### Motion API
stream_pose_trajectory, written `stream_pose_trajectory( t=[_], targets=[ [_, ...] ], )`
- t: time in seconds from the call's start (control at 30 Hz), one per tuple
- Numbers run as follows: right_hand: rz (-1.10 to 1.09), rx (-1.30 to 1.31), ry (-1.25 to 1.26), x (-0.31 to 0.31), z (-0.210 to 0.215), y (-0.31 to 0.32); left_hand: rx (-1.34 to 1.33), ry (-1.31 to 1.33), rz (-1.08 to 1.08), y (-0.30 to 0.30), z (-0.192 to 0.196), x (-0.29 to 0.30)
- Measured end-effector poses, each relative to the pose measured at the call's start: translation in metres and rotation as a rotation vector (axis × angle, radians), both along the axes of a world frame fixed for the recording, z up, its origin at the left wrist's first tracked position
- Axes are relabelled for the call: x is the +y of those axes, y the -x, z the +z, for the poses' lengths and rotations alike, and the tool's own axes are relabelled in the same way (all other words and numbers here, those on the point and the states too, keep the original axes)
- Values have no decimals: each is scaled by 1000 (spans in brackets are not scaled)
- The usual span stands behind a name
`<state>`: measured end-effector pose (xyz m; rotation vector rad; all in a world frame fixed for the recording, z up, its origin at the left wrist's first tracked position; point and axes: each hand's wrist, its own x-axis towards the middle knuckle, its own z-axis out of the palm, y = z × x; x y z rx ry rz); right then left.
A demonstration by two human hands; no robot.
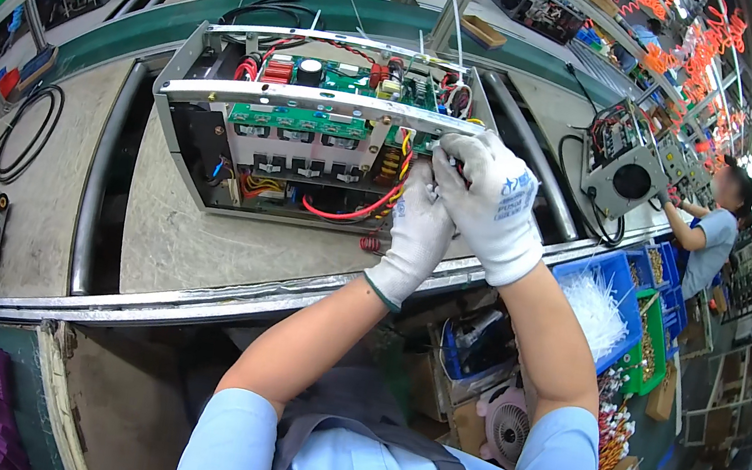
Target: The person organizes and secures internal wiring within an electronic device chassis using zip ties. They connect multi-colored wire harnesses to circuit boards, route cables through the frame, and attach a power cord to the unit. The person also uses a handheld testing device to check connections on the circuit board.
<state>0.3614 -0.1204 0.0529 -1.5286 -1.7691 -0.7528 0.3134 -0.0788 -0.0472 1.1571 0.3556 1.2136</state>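
Both hands are gloved in white knit and pressed together at the three o'clock corner of the open metal chassis, which sits at about twelve o'clock on the grey table. From my remote view, the left hand seems curled shut around the red and yellow wires, and the right hand is closed on something small just above it; what it pinches I cannot tell. My worry is the stiff, looped red cable: a tug could strain it where it joins the green circuit boards, or snag it on the thin, sharp-edged steel rail. Knit fabric could also catch on the board pins. A blue bin of pale, springy plastic ties sits at four o'clock, near the right forearm.
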Motion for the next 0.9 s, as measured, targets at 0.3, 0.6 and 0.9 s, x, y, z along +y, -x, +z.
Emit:
stream_pose_trajectory(
  t=[0.3,0.6,0.9],
  targets=[
    [-40,15,42,-2,-4,3,420,-653,465,-9,-30,8],
    [-209,92,248,-15,4,22,609,-795,387,10,-19,9],
    [-387,-13,204,-7,-8,36,433,-408,50,17,-11,4]
  ],
)
